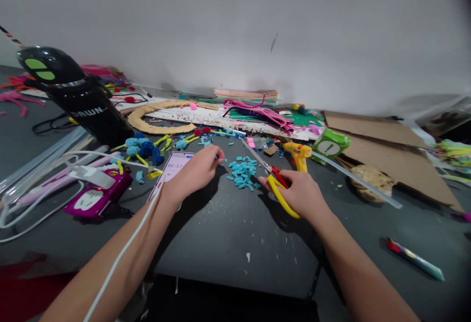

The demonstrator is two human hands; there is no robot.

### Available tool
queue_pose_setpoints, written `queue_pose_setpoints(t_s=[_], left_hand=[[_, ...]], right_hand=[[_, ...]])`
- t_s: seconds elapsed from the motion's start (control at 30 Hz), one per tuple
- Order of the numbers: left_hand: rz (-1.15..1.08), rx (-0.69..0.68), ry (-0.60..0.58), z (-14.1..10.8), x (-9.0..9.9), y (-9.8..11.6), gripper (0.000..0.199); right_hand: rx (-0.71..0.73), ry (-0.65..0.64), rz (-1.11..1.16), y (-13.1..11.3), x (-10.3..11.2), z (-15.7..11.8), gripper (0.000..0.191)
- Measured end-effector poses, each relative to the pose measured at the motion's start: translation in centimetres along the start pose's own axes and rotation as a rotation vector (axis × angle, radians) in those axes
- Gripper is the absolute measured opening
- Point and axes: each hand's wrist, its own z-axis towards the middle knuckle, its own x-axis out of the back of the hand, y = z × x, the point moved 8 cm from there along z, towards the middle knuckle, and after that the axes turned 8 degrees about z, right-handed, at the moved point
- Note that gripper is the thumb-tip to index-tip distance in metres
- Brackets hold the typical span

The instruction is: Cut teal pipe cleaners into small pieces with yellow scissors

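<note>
While right hand [301, 192] holds scissors [266, 165], left hand [198, 166] has narrow grip, can't tell on what, if anything. Blue bits [243, 172] piled on table [221, 234] between the 2 hands, glue gun [300, 151] near scissors.

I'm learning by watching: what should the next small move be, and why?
Probably bring the left hand toward the blades of the scissors, over the blue pieces: the right hand grips the handles, but the blades stand apart from the left hand. Whether its fingers pinch anything, I can't tell.

grey table [209, 246] | blue snippets [242, 171] heaped | phone [174, 166] | black bottle [90, 111]
</note>
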Motion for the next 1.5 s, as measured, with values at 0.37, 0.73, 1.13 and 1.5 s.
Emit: queue_pose_setpoints(t_s=[0.37,0.73,1.13,1.5], left_hand=[[-0.713,0.293,0.181,0.1,1.2,-0.2,0.032],[-0.706,0.305,0.138,0.2,1.1,0.0,0.024],[-0.68,0.272,0.138,0.2,1.3,0.4,0.022],[-0.672,0.284,0.113,0.2,1.1,0.4,0.02]], right_hand=[[0.047,-0.045,-0.047,-0.9,-0.8,-0.7,0.045],[0.039,-0.061,-0.037,-1.2,-1.1,-0.8,0.049],[0.043,-0.067,-0.058,-1.2,-1.3,-0.8,0.046],[0.042,-0.072,-0.049,-1.2,-1.4,-0.6,0.052]])
